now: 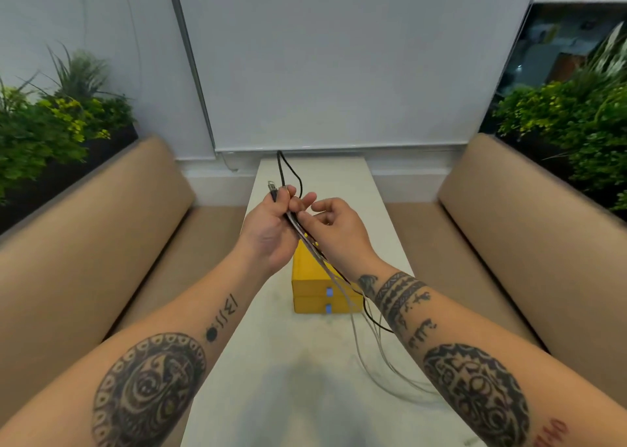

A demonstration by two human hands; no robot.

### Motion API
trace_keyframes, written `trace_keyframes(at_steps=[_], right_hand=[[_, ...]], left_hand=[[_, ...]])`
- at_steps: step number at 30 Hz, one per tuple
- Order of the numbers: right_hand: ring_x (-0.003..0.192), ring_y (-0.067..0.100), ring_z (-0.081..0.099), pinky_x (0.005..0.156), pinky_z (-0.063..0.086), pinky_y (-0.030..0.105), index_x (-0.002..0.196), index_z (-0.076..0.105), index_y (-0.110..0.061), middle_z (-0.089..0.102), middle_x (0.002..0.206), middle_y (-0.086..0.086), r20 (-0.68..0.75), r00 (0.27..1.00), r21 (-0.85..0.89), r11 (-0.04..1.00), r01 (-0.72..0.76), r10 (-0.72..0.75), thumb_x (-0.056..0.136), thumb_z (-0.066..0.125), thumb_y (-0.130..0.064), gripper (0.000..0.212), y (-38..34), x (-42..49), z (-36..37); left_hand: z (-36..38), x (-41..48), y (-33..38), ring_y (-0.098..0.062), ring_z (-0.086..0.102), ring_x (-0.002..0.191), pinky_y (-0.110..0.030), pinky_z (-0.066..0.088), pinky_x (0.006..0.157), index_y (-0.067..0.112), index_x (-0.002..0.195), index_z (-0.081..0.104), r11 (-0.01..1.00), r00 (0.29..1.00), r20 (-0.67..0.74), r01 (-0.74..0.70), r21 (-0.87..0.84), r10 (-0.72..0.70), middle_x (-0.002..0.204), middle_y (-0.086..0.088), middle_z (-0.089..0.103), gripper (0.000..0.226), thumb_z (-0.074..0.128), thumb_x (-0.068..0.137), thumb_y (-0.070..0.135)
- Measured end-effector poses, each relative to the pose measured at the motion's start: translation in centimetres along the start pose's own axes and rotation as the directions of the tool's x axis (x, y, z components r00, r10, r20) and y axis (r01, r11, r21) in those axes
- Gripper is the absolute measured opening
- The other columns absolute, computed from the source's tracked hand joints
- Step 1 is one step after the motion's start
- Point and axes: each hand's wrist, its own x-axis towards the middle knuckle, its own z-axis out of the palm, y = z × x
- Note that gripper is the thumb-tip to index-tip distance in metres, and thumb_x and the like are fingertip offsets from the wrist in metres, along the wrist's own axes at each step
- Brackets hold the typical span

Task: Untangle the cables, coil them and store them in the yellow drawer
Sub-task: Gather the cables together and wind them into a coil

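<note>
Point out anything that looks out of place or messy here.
Only the cables stand out. Gripped in the left hand, they trail loose and uncoiled over the right side of the white table, with a black loop sticking up. The yellow drawer unit looks shut. Nothing looks spilled or damaged.

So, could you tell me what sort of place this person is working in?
Probably an office lounge or booth: tan padded benches flank a narrow white table, with planters behind them and a roller blind ahead.

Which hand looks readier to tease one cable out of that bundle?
Probably the right hand: its loosely curled fingers sit right at the cables, while the left hand is busy gripping the bundle.
</note>
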Motion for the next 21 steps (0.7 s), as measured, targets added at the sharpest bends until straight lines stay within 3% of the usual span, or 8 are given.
trace_keyframes(at_steps=[2,4,6,8,10,13,18,21], right_hand=[[0.066,0.003,0.064,0.062,0.047,0.025,0.097,0.069,-0.022,0.072,0.078,-0.009,0.025,1.0,-0.002,1.0,0.015,-0.015,0.089,0.072,-0.034,0.015,-0.2,-0.3,0.4],[0.067,0.007,0.063,0.064,0.049,0.029,0.087,0.072,-0.024,0.072,0.076,-0.01,0.083,0.996,0.036,0.999,-0.014,0.011,0.092,0.07,-0.03,0.008,-0.5,-0.4,0.4],[0.066,0.015,0.058,0.06,0.045,0.031,0.084,0.069,-0.017,0.067,0.073,-0.002,0.169,0.982,0.114,0.988,-0.104,0.084,0.094,0.068,-0.026,0.014,-0.8,-0.4,0.1],[0.066,0.017,0.055,0.059,0.045,0.03,0.085,0.062,-0.014,0.061,0.073,0.003,0.268,0.952,0.177,0.964,-0.199,0.147,0.098,0.063,-0.024,0.017,-1.2,-0.5,-0.1],[0.067,0.015,0.056,0.059,0.05,0.03,0.083,0.058,-0.014,0.06,0.073,0.003,0.316,0.933,0.267,0.928,-0.26,0.171,0.1,0.06,-0.022,0.019,-1.5,-0.7,0.0],[0.063,0.017,0.055,0.055,0.051,0.029,0.085,0.056,-0.011,0.059,0.073,0.007,0.265,0.953,0.396,0.885,-0.246,0.146,0.099,0.061,-0.016,0.016,-1.5,-0.8,0.4],[0.061,0.015,0.059,0.053,0.053,0.031,0.096,0.06,-0.006,0.065,0.072,0.003,0.122,0.981,0.505,0.842,-0.192,0.151,0.095,0.067,-0.016,0.012,-1.7,-0.8,0.7],[0.064,0.016,0.066,0.062,0.058,0.035,0.094,0.06,-0.006,0.07,0.074,0.004,0.062,0.992,0.479,0.869,-0.126,0.11,0.092,0.07,-0.011,0.012,-2.0,-0.9,0.6]], left_hand=[[-0.3,0.1,0.0,-0.027,0.058,0.125,-0.046,0.049,0.099,0.01,0.098,0.052,1.0,1.0,0.012,0.015,0.012,-0.016,0.068,-0.001,0.053,0.022,0.038,0.108,0.023],[-0.8,0.0,0.2,-0.028,0.058,0.123,-0.045,0.046,0.102,0.011,0.097,0.054,0.999,0.998,0.047,0.046,0.022,-0.047,0.078,-0.003,0.065,0.023,0.038,0.108,0.024],[-1.0,-0.3,0.4,-0.027,0.056,0.122,-0.044,0.044,0.104,0.014,0.094,0.053,0.995,0.991,0.098,0.094,0.016,-0.095,0.109,-0.009,0.073,0.023,0.038,0.108,0.025],[-1.2,-0.4,0.5,-0.027,0.049,0.132,-0.043,0.04,0.109,0.016,0.093,0.053,0.99,0.981,0.137,0.137,-0.009,-0.135,0.135,-0.011,0.064,0.023,0.038,0.107,0.027],[-1.2,-0.6,0.7,-0.028,0.047,0.134,-0.045,0.037,0.112,0.017,0.093,0.054,0.988,0.976,0.158,0.156,-0.012,-0.152,0.142,-0.011,0.059,0.021,0.04,0.105,0.027],[-1.0,-0.7,0.8,-0.029,0.051,0.126,-0.049,0.033,0.116,0.016,0.095,0.054,0.987,0.969,0.19,0.162,-0.012,-0.157,0.142,-0.01,0.058,0.019,0.042,0.104,0.027],[-0.4,-0.9,0.6,-0.026,0.065,0.114,-0.047,0.05,0.089,0.015,0.096,0.055,0.989,0.973,0.186,0.119,0.089,-0.134,0.139,-0.006,0.062,0.02,0.039,0.107,0.021],[0.0,-0.9,0.7,-0.025,0.069,0.105,-0.044,0.051,0.083,0.015,0.106,0.056,0.985,0.984,0.138,0.091,0.148,-0.112,0.136,-0.003,0.064,0.018,0.038,0.107,0.018]])
